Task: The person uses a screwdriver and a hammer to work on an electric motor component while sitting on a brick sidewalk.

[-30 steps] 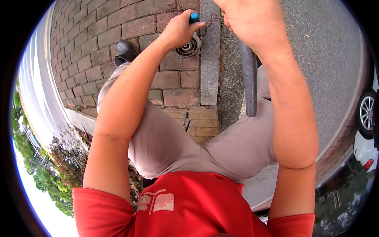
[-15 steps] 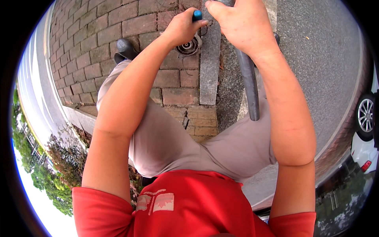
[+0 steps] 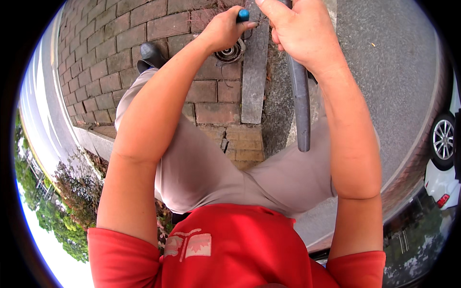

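My left hand (image 3: 222, 31) is closed around a blue handle (image 3: 243, 16); only its rounded end shows above my fist. My right hand (image 3: 307, 41) is wrapped around a dark grey tube (image 3: 301, 105), its fingertips showing on the tube's left side. The tube's lower end hangs over my right thigh, while its upper part runs out at the top edge. Just below my left hand, a round dark metal part with rings (image 3: 229, 52) lies on the brick paving. Thin reddish strands (image 3: 204, 19) spread on the bricks beside that hand.
A grey stone kerb (image 3: 253, 91) separates the brick paving (image 3: 108, 62) from the asphalt (image 3: 384, 86). My boot (image 3: 151, 54) stands on the bricks at left. Shrubs (image 3: 79, 187) grow at lower left. A white car (image 3: 441, 180) stands at the far right.
My right hand has moved slightly right and down, and the tube's lower end has swung a little left and down. The left hand has shifted slightly with the blue handle still in it.
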### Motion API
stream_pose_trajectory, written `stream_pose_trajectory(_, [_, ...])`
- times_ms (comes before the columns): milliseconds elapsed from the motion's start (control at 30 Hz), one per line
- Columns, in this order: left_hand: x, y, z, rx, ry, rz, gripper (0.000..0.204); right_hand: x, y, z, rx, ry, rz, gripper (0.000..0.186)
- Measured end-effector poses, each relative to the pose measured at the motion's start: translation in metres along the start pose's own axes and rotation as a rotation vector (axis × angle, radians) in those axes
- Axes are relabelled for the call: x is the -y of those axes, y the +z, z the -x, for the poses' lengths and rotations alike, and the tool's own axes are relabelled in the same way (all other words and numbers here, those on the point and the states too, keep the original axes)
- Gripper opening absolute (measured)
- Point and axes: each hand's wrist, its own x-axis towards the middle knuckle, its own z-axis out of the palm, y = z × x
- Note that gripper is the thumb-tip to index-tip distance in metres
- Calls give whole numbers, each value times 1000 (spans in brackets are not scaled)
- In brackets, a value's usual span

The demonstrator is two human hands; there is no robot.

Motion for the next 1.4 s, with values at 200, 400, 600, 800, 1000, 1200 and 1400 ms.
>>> stream_pose_trajectory(200, [7, 0, 2, -29, 54, 80, 46, -34, 13, -2, 36, 62, 326, 44])
stream_pose_trajectory(400, [15, 6, 7, -59, 89, 107, 42, -7, 9, 6, 85, 106, 292, 43])
stream_pose_trajectory(600, [14, 1, 7, 44, 37, 75, 37, -6, 12, 13, 63, -6, 96, 33])
stream_pose_trajectory(800, [15, -3, 18, 5, 19, 145, 40, -16, 18, 4, 167, 154, 331, 32])
stream_pose_trajectory(1000, [24, -19, 28, 88, 16, 266, 39, -16, 10, -2, 49, 147, 260, 31])
stream_pose_trajectory(1200, [26, -12, 42, 77, 113, 223, 33, -12, 10, -3, 23, 204, 185, 27])
stream_pose_trajectory(1400, [41, -6, 29, -30, -92, 413, 37, 4, 3, -3, 90, 207, 49, 27])
